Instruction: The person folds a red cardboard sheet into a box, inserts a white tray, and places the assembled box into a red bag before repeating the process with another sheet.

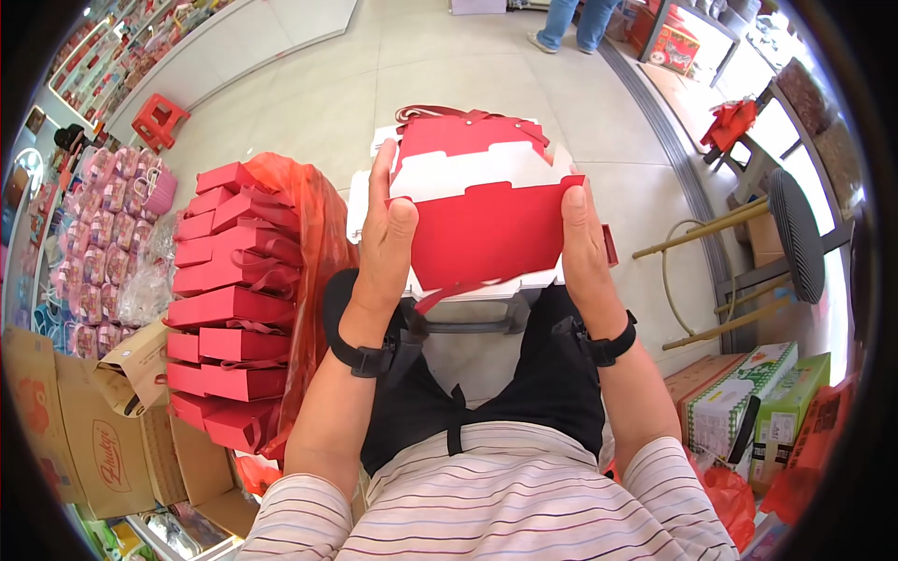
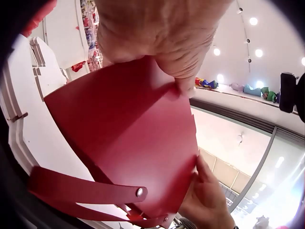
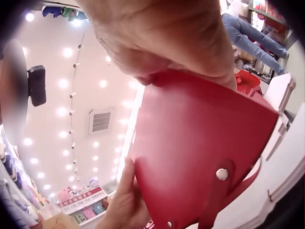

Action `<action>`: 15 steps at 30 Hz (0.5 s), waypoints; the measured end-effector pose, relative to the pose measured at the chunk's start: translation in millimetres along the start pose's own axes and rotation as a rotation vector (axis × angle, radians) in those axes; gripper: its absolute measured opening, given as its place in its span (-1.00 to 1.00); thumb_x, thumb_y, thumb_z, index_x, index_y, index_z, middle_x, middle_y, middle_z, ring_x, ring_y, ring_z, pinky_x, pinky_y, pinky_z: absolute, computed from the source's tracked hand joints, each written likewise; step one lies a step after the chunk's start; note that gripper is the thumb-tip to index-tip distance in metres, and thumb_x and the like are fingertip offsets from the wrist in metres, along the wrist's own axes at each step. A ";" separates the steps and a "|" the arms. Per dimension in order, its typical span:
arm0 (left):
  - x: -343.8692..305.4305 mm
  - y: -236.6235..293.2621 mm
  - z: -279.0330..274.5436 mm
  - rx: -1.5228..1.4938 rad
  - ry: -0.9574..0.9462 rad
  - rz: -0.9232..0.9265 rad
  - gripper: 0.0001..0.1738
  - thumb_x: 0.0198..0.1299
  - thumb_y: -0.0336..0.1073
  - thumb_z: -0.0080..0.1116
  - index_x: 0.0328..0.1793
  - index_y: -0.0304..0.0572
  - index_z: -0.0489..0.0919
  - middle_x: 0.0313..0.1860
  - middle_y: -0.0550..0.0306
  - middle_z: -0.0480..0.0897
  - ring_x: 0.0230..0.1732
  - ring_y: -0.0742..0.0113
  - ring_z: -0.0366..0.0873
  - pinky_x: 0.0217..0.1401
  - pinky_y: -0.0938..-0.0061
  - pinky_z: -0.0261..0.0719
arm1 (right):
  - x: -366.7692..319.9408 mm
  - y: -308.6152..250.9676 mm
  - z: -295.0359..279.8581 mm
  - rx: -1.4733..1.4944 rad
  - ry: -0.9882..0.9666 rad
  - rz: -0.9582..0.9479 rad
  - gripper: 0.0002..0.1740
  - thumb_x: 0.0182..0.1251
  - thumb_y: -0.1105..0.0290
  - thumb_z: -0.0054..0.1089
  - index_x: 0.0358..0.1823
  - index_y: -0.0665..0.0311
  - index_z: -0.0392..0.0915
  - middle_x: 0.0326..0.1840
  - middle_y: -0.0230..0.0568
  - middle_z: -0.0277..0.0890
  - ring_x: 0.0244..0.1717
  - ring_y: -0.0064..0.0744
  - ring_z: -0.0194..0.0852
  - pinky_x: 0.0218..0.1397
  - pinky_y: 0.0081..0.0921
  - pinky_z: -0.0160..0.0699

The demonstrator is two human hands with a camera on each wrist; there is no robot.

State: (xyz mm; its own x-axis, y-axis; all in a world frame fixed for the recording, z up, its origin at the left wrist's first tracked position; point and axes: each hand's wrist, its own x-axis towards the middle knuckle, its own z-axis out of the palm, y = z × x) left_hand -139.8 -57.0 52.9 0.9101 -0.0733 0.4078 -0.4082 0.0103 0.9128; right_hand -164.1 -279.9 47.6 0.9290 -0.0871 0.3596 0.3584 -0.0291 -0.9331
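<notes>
Upright between both hands stands a red gift box (image 1: 491, 234) of folded card, white inside, with tabbed flaps spread at its top. My left hand (image 1: 382, 252) grips its left edge, the thumb on the front panel. On the opposite edge my right hand (image 1: 584, 257) holds it the same way. A red strap (image 2: 86, 188), fixed by a metal rivet (image 3: 221, 174), hangs from the lower part of the box. Behind and beneath it lie white-sided card pieces (image 1: 358, 206) and another red panel (image 1: 449, 136) with straps.
Red finished boxes (image 1: 253, 304) are piled at my left beside an orange-red plastic bag (image 1: 323, 224). Cartons (image 1: 112, 458) stand at the lower left. A stool (image 1: 795, 238) lies tipped at the right, above several packed boxes (image 1: 739, 397). Another person's legs (image 1: 575, 23) show at the back.
</notes>
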 end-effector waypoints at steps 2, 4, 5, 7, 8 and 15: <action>2.5 -3.8 -2.7 -0.055 0.013 -0.039 -0.05 0.53 0.15 0.07 0.77 -0.35 0.04 0.64 -0.16 0.27 0.60 0.14 0.28 0.65 0.28 0.23 | 0.6 3.1 4.7 0.008 0.081 -0.015 -0.35 0.78 -0.07 -0.19 0.50 0.36 0.35 0.35 -0.12 0.48 0.35 -0.35 0.36 0.49 -0.41 0.26; 1.3 -13.6 -5.9 -0.108 0.021 -0.085 -0.11 0.55 0.08 0.02 0.77 -0.34 0.06 0.63 -0.14 0.29 0.59 0.16 0.29 0.64 0.29 0.23 | -0.4 16.1 4.0 -0.006 0.040 -0.012 -0.38 0.76 -0.03 -0.16 0.50 0.35 0.35 0.33 -0.13 0.50 0.33 -0.36 0.37 0.47 -0.41 0.28; -1.0 -19.1 -7.3 -0.127 0.025 -0.105 -0.14 0.56 0.05 0.00 0.77 -0.33 0.07 0.62 -0.13 0.29 0.58 0.17 0.29 0.64 0.30 0.23 | -0.8 20.0 2.6 -0.015 0.021 -0.011 -0.39 0.76 -0.01 -0.14 0.50 0.34 0.35 0.31 -0.13 0.50 0.32 -0.36 0.37 0.46 -0.41 0.28; -5.6 -27.8 -7.7 -0.155 0.037 -0.139 -0.20 0.58 -0.01 -0.04 0.77 -0.31 0.10 0.62 -0.11 0.31 0.58 0.18 0.30 0.64 0.31 0.24 | -4.5 20.8 -1.2 0.011 -0.031 0.055 -0.43 0.74 0.04 -0.11 0.49 0.32 0.36 0.27 -0.15 0.51 0.30 -0.38 0.37 0.44 -0.42 0.30; -7.4 -31.8 -7.1 -0.156 0.041 -0.151 -0.23 0.59 -0.04 -0.07 0.77 -0.30 0.11 0.61 -0.10 0.32 0.57 0.19 0.30 0.63 0.32 0.24 | -6.7 21.5 -2.3 0.025 -0.058 0.091 -0.44 0.73 0.06 -0.10 0.49 0.32 0.37 0.25 -0.17 0.52 0.28 -0.39 0.37 0.43 -0.43 0.30; -12.2 -18.8 -8.3 -0.154 0.034 -0.233 -0.27 0.43 -0.32 -0.03 0.72 -0.29 0.18 0.56 -0.12 0.35 0.53 0.20 0.33 0.62 0.32 0.24 | -6.1 10.0 -7.0 0.050 -0.127 0.224 -0.54 0.62 0.27 -0.06 0.43 0.27 0.42 0.16 -0.28 0.48 0.17 -0.52 0.35 0.39 -0.48 0.30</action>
State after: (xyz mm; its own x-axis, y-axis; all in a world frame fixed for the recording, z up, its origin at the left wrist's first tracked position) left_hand -142.7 -48.0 30.9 0.9810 -0.0579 0.1849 -0.1747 0.1485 0.9733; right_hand -166.9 -286.6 36.1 0.9888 0.0396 0.1442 0.1432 0.0262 -0.9893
